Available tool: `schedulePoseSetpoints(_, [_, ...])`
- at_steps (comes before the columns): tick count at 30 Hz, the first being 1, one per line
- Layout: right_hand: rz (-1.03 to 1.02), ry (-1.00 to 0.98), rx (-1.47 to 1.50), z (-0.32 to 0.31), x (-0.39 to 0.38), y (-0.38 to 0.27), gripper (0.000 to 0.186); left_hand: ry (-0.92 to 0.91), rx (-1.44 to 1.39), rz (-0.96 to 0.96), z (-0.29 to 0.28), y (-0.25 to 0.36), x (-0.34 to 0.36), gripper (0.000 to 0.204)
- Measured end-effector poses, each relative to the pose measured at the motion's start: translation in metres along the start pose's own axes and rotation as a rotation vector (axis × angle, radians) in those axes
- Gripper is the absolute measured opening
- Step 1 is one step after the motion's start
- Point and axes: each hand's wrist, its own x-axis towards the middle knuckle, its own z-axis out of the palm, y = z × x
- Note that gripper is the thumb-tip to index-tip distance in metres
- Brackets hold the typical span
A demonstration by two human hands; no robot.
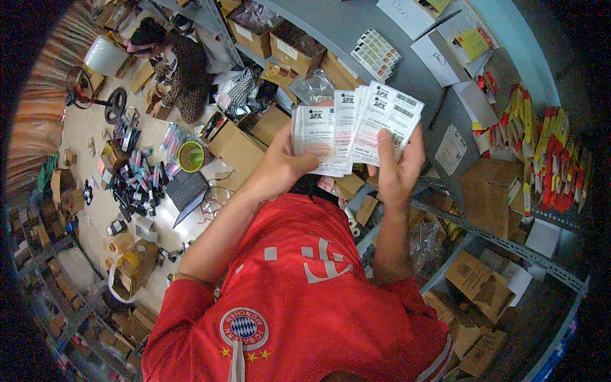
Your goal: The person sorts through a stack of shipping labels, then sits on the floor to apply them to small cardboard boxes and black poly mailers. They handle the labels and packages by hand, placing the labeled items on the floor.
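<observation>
Both of my hands hold a fanned stack of white printed shipping labels in front of my chest. My left hand (pixel 287 157) grips the left part of the stack (pixel 313 130), its thumb lying across the lower edge. On the other side my right hand (pixel 400 167) pinches the right-hand labels (pixel 386 114), thumb on top and fingers behind. The labels overlap in the middle, where several edges show. Beyond them, on the grey shelf, lies a sheaf of small printed cards or stickers (pixel 377 55).
Another person (pixel 184 76) crouches at the far left. A laptop (pixel 186 193), a yellow-green bin (pixel 191 156) and scattered small black packages (pixel 137 191) lie on the floor. Metal shelving on the right bears red-and-yellow packets (pixel 557 159) and cardboard boxes (pixel 487 197).
</observation>
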Motion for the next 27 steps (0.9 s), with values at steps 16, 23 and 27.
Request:
schedulePoseSetpoints(16, [0.000, 0.051, 0.136, -0.014, 0.006, -0.007, 0.034, -0.021, 0.060, 0.010, 0.003, 0.004, 0.005, 0.069])
schedulePoseSetpoints(23, [0.014, 0.036, 0.095, -0.011, 0.004, 0.002, 0.036, -0.034, 0.011, -0.005, -0.001, -0.005, 0.010, 0.058])
schedulePoseSetpoints(27, [-0.180, 0.065, -0.141, 0.010, -0.006, 0.015, 0.048, 0.103, -0.057, -0.113, 0.009, -0.014, 0.009, 0.052])
